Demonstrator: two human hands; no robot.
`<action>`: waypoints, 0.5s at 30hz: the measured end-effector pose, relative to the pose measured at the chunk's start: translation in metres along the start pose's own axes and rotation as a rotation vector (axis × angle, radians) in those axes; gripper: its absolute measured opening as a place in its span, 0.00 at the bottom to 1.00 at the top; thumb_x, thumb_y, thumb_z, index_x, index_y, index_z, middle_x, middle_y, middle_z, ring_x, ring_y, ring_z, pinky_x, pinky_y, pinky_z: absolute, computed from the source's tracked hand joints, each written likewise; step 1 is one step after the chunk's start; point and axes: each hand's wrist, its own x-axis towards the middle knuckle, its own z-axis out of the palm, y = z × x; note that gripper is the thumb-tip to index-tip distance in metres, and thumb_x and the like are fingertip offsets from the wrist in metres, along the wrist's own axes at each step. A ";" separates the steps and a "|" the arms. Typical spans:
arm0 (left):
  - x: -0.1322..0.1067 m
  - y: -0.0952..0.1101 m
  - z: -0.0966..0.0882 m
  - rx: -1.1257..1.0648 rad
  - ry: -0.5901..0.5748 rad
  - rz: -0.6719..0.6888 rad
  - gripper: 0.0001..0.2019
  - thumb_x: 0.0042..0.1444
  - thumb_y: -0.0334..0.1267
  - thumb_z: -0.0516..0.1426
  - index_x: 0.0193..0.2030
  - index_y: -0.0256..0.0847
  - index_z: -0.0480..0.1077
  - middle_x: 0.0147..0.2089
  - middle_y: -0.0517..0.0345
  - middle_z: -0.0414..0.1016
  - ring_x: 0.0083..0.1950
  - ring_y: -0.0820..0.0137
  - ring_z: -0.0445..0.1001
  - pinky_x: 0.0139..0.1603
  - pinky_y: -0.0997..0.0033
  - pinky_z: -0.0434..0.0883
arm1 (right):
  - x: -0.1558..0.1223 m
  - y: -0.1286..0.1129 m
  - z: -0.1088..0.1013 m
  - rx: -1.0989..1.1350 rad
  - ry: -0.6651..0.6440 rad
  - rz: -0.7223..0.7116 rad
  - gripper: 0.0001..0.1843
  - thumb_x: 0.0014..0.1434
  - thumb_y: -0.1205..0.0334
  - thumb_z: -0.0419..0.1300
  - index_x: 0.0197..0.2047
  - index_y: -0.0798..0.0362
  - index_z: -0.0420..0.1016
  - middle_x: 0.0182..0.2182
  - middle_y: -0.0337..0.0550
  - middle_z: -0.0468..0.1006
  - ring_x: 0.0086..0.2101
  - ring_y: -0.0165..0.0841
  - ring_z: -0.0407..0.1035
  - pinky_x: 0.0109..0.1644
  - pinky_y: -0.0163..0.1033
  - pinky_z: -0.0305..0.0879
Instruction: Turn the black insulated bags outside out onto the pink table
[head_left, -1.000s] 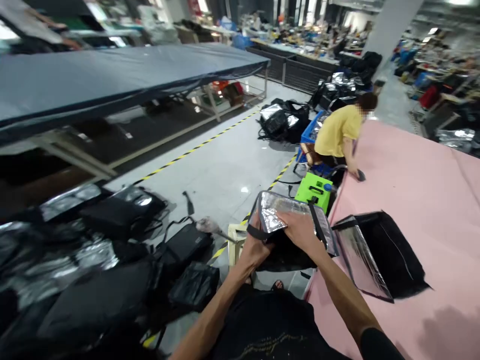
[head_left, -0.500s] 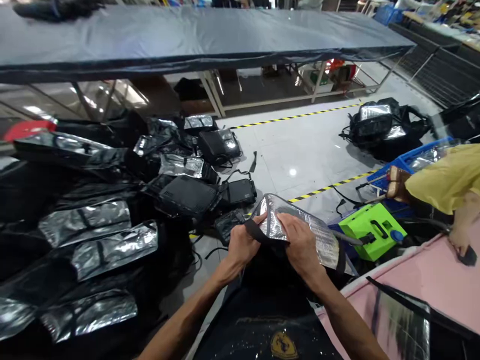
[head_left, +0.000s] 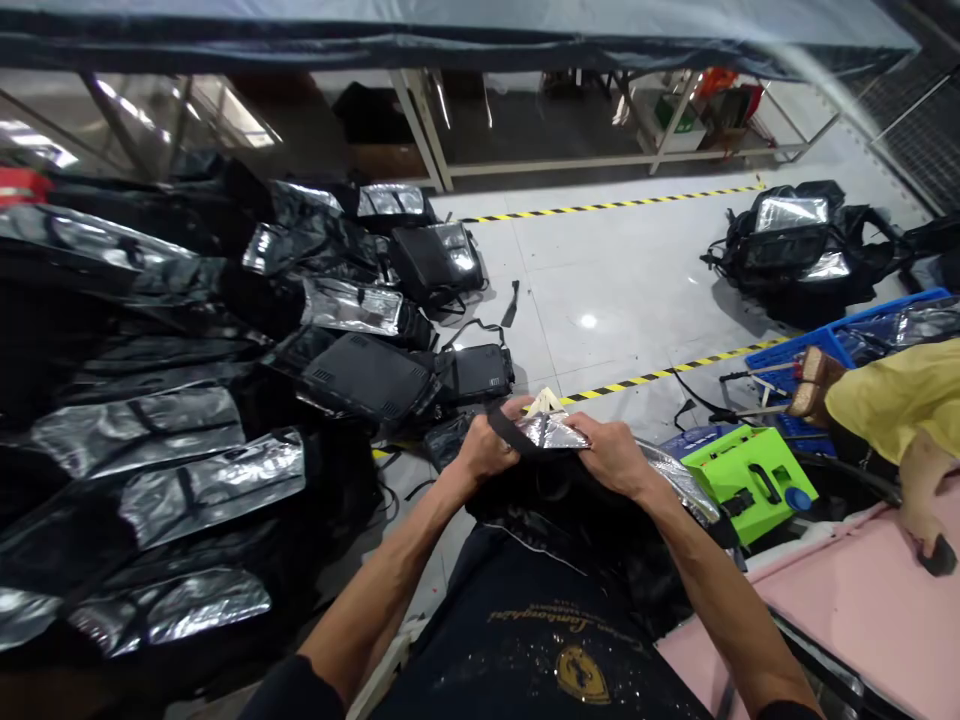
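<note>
Bag of black fabric and silver foil (head_left: 553,433) lies between left hand (head_left: 486,442), curled round its black strap (head_left: 517,436), and right hand (head_left: 616,456), pinching foil; long axis seemingly rightward

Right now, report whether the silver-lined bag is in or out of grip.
In: left hand clasps the bag at its black strap; right hand pinches its silver lining.

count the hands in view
3: left hand and right hand, both on the silver-lined bag, and a co-worker's hand at the pink tabletop. Others may be hidden.
</note>
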 end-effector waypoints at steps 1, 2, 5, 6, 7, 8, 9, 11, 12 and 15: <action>0.007 -0.008 0.000 -0.016 -0.015 0.005 0.29 0.51 0.33 0.66 0.62 0.41 0.83 0.46 0.50 0.88 0.43 0.59 0.85 0.50 0.65 0.78 | 0.009 0.006 -0.001 0.024 -0.001 0.015 0.18 0.71 0.64 0.62 0.61 0.43 0.83 0.45 0.39 0.91 0.39 0.38 0.83 0.42 0.36 0.65; 0.017 -0.015 0.001 -0.038 -0.031 0.005 0.31 0.51 0.33 0.66 0.64 0.41 0.81 0.47 0.50 0.87 0.44 0.60 0.84 0.51 0.65 0.77 | 0.019 0.013 -0.001 0.043 0.009 0.031 0.16 0.72 0.61 0.62 0.59 0.43 0.84 0.43 0.39 0.91 0.37 0.38 0.82 0.41 0.36 0.64; 0.055 -0.038 0.014 -0.115 -0.057 -0.042 0.32 0.54 0.31 0.63 0.68 0.39 0.77 0.43 0.54 0.84 0.41 0.63 0.80 0.51 0.65 0.76 | 0.057 0.044 0.003 0.059 0.069 0.081 0.10 0.73 0.56 0.61 0.47 0.45 0.85 0.38 0.39 0.88 0.35 0.36 0.78 0.40 0.36 0.60; 0.069 -0.046 0.022 -0.130 -0.053 -0.074 0.32 0.54 0.30 0.62 0.69 0.38 0.77 0.41 0.55 0.83 0.40 0.64 0.78 0.50 0.65 0.75 | 0.071 0.056 0.007 0.056 0.085 0.104 0.10 0.72 0.56 0.61 0.43 0.46 0.84 0.36 0.39 0.87 0.34 0.36 0.76 0.40 0.36 0.59; 0.084 -0.054 0.031 -0.137 -0.050 -0.120 0.32 0.55 0.29 0.60 0.68 0.38 0.77 0.41 0.55 0.82 0.40 0.64 0.77 0.51 0.65 0.75 | 0.085 0.068 0.012 0.049 0.097 0.137 0.11 0.72 0.55 0.60 0.39 0.47 0.82 0.33 0.39 0.85 0.33 0.35 0.74 0.39 0.36 0.58; 0.096 -0.063 0.042 -0.137 -0.053 -0.173 0.31 0.54 0.28 0.59 0.67 0.37 0.77 0.42 0.54 0.82 0.42 0.63 0.78 0.52 0.65 0.75 | 0.098 0.080 0.018 0.040 0.102 0.172 0.12 0.71 0.55 0.60 0.36 0.47 0.80 0.31 0.39 0.83 0.32 0.35 0.72 0.38 0.36 0.56; 0.107 -0.072 0.053 -0.133 -0.064 -0.227 0.30 0.54 0.28 0.59 0.65 0.37 0.78 0.43 0.52 0.83 0.43 0.62 0.78 0.53 0.64 0.75 | 0.108 0.091 0.025 0.028 0.104 0.205 0.12 0.70 0.55 0.60 0.35 0.47 0.78 0.29 0.39 0.81 0.31 0.35 0.70 0.38 0.36 0.55; 0.121 -0.087 0.073 -0.137 -0.107 -0.320 0.27 0.54 0.28 0.58 0.61 0.38 0.80 0.44 0.51 0.84 0.45 0.60 0.79 0.54 0.63 0.75 | 0.122 0.107 0.040 0.012 0.109 0.255 0.12 0.69 0.55 0.59 0.36 0.48 0.79 0.28 0.39 0.80 0.31 0.36 0.68 0.37 0.37 0.54; 0.124 -0.093 0.081 -0.144 -0.138 -0.357 0.26 0.54 0.28 0.57 0.59 0.39 0.80 0.44 0.51 0.85 0.45 0.60 0.80 0.54 0.63 0.75 | 0.125 0.112 0.047 0.011 0.108 0.266 0.12 0.70 0.55 0.57 0.37 0.48 0.80 0.29 0.40 0.81 0.31 0.37 0.69 0.37 0.37 0.55; 0.124 -0.101 0.086 -0.143 -0.239 -0.443 0.21 0.53 0.31 0.57 0.53 0.40 0.82 0.41 0.52 0.85 0.43 0.59 0.79 0.49 0.65 0.74 | 0.128 0.117 0.057 0.016 0.082 0.272 0.17 0.72 0.52 0.55 0.43 0.48 0.84 0.33 0.43 0.84 0.35 0.39 0.72 0.37 0.37 0.57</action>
